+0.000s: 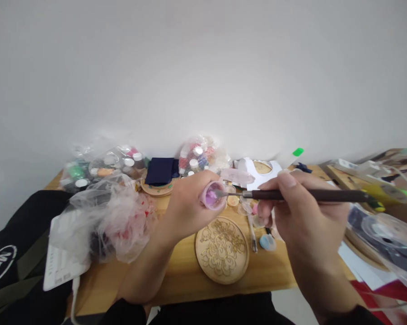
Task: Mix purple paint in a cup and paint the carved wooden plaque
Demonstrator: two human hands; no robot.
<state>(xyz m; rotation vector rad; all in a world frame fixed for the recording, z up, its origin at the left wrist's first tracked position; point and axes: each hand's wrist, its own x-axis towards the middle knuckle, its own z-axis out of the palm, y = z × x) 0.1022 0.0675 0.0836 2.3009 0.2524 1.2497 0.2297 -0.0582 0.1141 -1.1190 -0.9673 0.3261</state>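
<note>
My left hand [189,201] is wrapped round a small pink cup [203,198], its mouth tilted toward me. Purple material [210,197] lies inside it. In my right hand [298,207] is a dark-handled palette knife [266,194], held nearly level, its thin metal tip reaching into the cup's mouth. A pale stick with a green end [298,152] sticks up behind the right fingers; I cannot tell whether they hold it. Below both hands, a round wooden plate [222,250] with gold outlined flowers lies on the table.
Small pots, including a blue one [267,242], and a brush [253,232] lie right of the plate. Bags of bottles [203,155] and a navy cloth [160,170] line the wall. Crumpled netting [122,221] is at left; a clear-wrapped spool [386,230] stands at right.
</note>
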